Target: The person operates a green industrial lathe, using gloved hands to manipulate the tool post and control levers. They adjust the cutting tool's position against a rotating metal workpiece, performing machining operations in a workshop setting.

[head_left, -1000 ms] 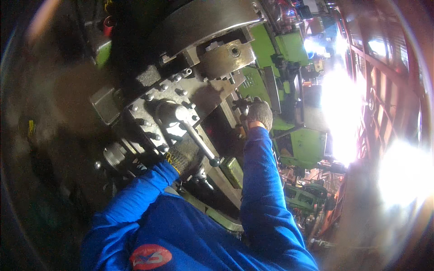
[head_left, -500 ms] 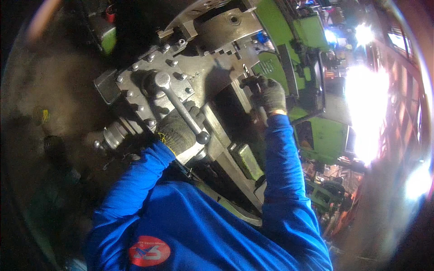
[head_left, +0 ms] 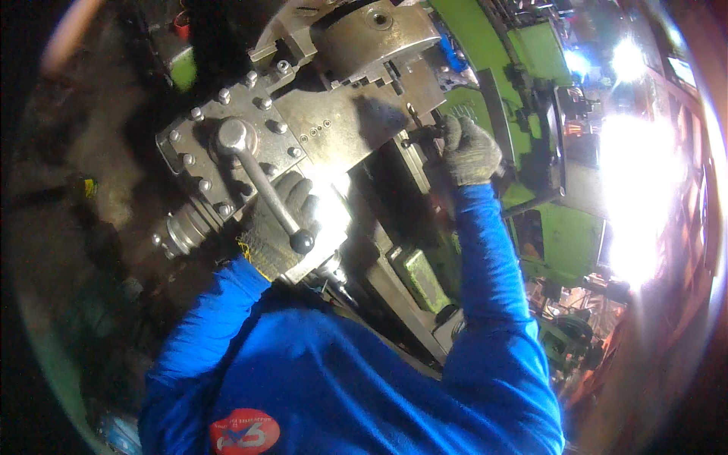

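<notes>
My left hand [head_left: 277, 231], in a dark knit glove, rests on the metal slide beneath the tool-post lever [head_left: 265, 186]. The lever crosses in front of it, its fingers lie extended, and I see nothing held. The lever rises from a square tool post [head_left: 239, 163] ringed with bolts. My right hand [head_left: 470, 152], also gloved, has its fingers curled around a dark metal holder [head_left: 421, 138] beyond the slide. A shiny twist drill bit [head_left: 413, 114] sticks out beside that holder, toward the lathe chuck [head_left: 379, 34]. The grip's underside is hidden.
Green machine panels [head_left: 565, 239] stand to the right, with very bright light behind them. A green block [head_left: 421, 280] sits by the bed rails. A ridged metal collar [head_left: 186, 231] projects from the slide at left, over dark floor.
The tool post, lever and my left hand appear farther left in view. My right hand has shifted slightly right, staying at the dark holder, and more of its glove shows.
</notes>
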Action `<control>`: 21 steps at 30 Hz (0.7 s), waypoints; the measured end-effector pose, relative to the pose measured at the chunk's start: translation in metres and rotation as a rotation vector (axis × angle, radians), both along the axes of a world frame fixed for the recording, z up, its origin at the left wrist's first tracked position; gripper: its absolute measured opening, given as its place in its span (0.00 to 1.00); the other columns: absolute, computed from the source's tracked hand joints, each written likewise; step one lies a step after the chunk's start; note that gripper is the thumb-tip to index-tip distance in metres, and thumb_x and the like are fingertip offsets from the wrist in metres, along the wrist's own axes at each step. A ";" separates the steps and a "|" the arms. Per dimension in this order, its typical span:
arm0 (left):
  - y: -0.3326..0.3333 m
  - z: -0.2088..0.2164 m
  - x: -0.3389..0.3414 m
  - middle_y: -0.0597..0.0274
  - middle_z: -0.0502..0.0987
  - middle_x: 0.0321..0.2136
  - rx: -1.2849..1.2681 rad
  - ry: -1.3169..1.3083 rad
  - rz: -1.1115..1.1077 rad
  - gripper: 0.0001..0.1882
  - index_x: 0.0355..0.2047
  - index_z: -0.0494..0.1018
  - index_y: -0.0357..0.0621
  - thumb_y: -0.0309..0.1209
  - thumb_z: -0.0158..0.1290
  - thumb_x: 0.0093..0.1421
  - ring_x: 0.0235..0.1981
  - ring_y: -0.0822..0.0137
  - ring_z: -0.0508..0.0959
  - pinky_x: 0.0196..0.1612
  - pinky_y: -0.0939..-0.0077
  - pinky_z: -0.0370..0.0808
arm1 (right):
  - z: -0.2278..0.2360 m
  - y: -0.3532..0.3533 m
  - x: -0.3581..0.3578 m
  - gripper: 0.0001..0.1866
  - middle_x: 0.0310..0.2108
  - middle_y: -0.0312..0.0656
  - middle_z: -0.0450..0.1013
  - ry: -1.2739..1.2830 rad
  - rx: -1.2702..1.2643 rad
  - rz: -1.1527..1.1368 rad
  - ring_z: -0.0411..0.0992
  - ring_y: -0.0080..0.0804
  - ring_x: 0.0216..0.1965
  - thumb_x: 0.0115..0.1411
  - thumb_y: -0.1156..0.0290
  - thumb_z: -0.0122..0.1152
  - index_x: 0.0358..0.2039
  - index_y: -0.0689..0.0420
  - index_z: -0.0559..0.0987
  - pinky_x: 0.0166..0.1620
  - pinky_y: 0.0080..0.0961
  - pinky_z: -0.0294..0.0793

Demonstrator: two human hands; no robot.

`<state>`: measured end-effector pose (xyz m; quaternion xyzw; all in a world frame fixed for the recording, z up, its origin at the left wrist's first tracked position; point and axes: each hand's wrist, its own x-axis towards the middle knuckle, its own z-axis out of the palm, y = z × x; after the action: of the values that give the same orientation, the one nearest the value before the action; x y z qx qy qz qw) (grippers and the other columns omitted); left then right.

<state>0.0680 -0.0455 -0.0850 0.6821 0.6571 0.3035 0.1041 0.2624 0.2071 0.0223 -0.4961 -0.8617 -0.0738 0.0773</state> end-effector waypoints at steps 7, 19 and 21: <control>0.004 -0.003 0.007 0.57 0.72 0.35 0.028 -0.065 0.017 0.09 0.30 0.71 0.45 0.36 0.55 0.55 0.43 0.57 0.73 0.49 0.58 0.73 | 0.011 0.104 0.006 0.15 0.21 0.50 0.74 -0.357 -0.107 0.871 0.75 0.55 0.29 0.60 0.53 0.61 0.33 0.50 0.85 0.38 0.50 0.73; -0.020 -0.013 0.010 0.49 0.75 0.48 0.318 -0.097 0.070 0.23 0.46 0.73 0.41 0.36 0.67 0.53 0.56 0.43 0.72 0.61 0.45 0.69 | 0.017 -0.089 -0.033 0.18 0.30 0.50 0.79 0.842 -0.481 0.255 0.77 0.46 0.33 0.60 0.54 0.70 0.36 0.58 0.84 0.38 0.39 0.75; -0.026 -0.003 0.003 0.45 0.73 0.43 0.143 -0.084 0.037 0.22 0.42 0.72 0.41 0.35 0.68 0.51 0.50 0.42 0.73 0.55 0.45 0.71 | -0.021 -0.129 -0.042 0.21 0.28 0.51 0.77 0.759 -0.448 0.269 0.76 0.53 0.33 0.59 0.48 0.69 0.33 0.56 0.84 0.38 0.44 0.73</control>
<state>0.0707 -0.0716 -0.0876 0.6621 0.6413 0.3799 0.0768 0.2201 0.0780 0.0012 -0.3763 -0.8238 0.3118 0.2872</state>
